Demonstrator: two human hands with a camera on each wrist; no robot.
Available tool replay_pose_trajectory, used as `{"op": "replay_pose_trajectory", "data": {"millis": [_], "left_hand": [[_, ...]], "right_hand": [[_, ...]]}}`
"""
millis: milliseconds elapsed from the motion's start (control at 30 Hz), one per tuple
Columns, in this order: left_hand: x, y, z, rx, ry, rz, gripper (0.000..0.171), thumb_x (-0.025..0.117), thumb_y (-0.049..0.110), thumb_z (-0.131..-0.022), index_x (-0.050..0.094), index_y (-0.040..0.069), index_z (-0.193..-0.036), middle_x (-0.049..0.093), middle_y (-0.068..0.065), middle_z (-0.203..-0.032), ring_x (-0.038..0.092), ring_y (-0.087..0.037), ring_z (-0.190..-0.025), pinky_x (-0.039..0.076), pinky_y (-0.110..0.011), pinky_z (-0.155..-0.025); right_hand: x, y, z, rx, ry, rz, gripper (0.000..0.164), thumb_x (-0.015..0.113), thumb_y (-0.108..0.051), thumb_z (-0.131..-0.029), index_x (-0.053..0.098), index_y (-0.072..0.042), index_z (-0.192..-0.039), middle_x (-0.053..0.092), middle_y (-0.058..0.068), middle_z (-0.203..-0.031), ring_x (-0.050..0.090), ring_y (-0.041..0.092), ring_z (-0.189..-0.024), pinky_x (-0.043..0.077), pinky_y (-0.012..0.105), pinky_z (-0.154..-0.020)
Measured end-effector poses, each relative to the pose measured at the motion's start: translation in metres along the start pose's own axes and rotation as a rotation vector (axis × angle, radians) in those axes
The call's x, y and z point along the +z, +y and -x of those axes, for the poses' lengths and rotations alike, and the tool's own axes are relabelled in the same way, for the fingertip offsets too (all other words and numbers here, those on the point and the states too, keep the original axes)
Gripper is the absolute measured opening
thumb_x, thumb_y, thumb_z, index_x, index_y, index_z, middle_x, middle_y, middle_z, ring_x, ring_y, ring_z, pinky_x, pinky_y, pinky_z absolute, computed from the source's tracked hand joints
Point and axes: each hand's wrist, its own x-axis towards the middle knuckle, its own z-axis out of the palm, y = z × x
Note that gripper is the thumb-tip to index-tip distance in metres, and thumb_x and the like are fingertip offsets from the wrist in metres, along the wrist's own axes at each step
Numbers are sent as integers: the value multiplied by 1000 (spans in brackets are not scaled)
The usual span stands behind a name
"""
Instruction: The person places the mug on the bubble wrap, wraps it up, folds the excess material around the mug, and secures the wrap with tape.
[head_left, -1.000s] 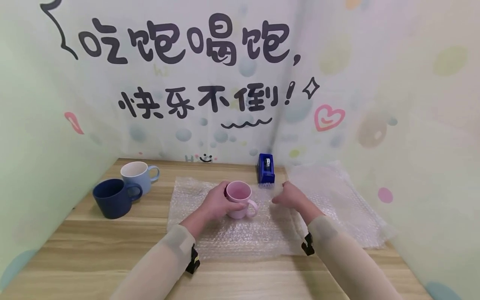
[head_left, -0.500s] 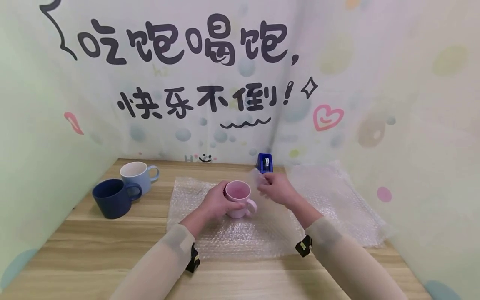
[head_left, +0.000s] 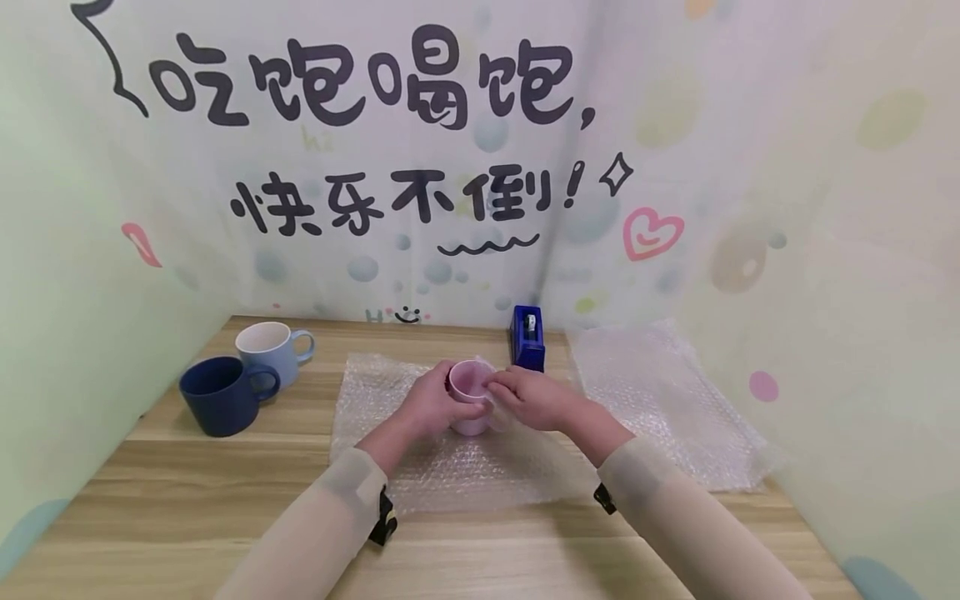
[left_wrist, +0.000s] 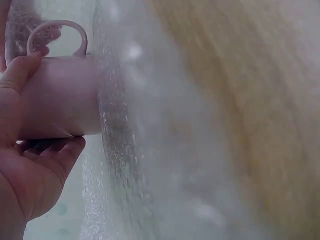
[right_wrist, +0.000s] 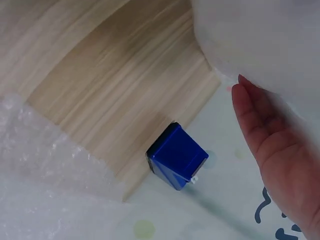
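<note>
Wrapping seems begun: the round pink mug (left_wrist: 65, 95) is gripped by the left hand (head_left: 431, 405), clear bubble wrap (head_left: 465, 479) by the right hand (head_left: 536, 399); two handled blue mugs (head_left: 217, 407) are left.

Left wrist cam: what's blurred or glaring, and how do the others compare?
Left wrist: bubble wrap nearest the lens smears out, with soft bright spots; the pink mug is readable. Head: small glints on the wrap, a soft shadow on the table beside the right sleeve. Right wrist: tape dispenser fairly crisp, pale wrap at upper right nearly featureless.
</note>
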Motion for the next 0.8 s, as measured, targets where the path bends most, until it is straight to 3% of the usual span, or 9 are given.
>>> {"op": "replay_pose_trajectory", "data": {"millis": [133, 267, 333, 433, 533, 667, 733, 800], "left_hand": [[-13, 2, 4, 25, -88, -38, 86, 97, 32, -84, 53, 5, -152, 65, -18, -150, 61, -37, -142, 52, -55, -119], [-50, 0, 12, 43, -149, -130, 93, 88, 43, -92, 44, 5, -165, 50, -20, -168, 46, -46, -156, 40, -65, -127], [-71, -5, 13, 32, -94, -179, 83, 79, 41, -100, 43, 4, -165, 46, -23, -170, 43, -49, -157, 37, -67, -128], [-99, -21, 16, -24, 45, -265, 72, 66, 33, -106, 41, -3, -164, 40, -32, -169, 38, -54, -156, 32, -69, -129], [-119, -43, 19, -107, 110, -322, 78, 62, 29, -107, 29, -14, -163, 32, -44, -166, 35, -61, -154, 31, -70, -129], [-135, -65, 26, -197, 42, -311, 89, 58, 35, -109, 15, -21, -163, 39, -50, -157, 44, -62, -147, 39, -70, -124], [-139, -72, 28, -207, -3, -285, 86, 57, 36, -110, 18, -21, -162, 48, -48, -152, 52, -60, -142, 45, -68, -120], [-141, -77, 29, -206, -36, -253, 77, 56, 36, -111, 31, -19, -158, 59, -43, -143, 62, -54, -132, 54, -62, -111]], "right_hand": [[3, 1, 0, -34, 15, 40, 35, 47, -29, -118, 73, -12, -134, 73, 6, -118, 70, 24, -113, 59, 48, -106], [5, 2, 1, -11, 6, 30, 35, 46, -33, -118, 71, -14, -133, 72, 6, -124, 70, 25, -120, 58, 49, -109], [6, 2, 2, 7, 7, 14, 34, 46, -33, -118, 71, -14, -133, 72, 7, -125, 70, 25, -122, 58, 49, -109], [7, 3, 3, 11, 14, -5, 32, 48, -32, -118, 71, -14, -130, 72, 7, -123, 70, 25, -120, 59, 49, -108], [8, 3, 4, -11, 21, 2, 31, 49, -32, -117, 71, -14, -128, 73, 7, -121, 70, 24, -117, 60, 48, -105], [9, 4, 3, -31, 27, 12, 31, 48, -33, -117, 71, -14, -127, 72, 6, -119, 69, 22, -113, 60, 47, -103], [10, 4, 4, -24, 34, 6, 30, 48, -33, -118, 70, -14, -126, 71, 5, -117, 68, 21, -111, 60, 46, -101], [10, 5, 4, -12, 39, -4, 30, 48, -33, -118, 70, -15, -125, 70, 4, -115, 67, 20, -108, 60, 45, -99]]}}
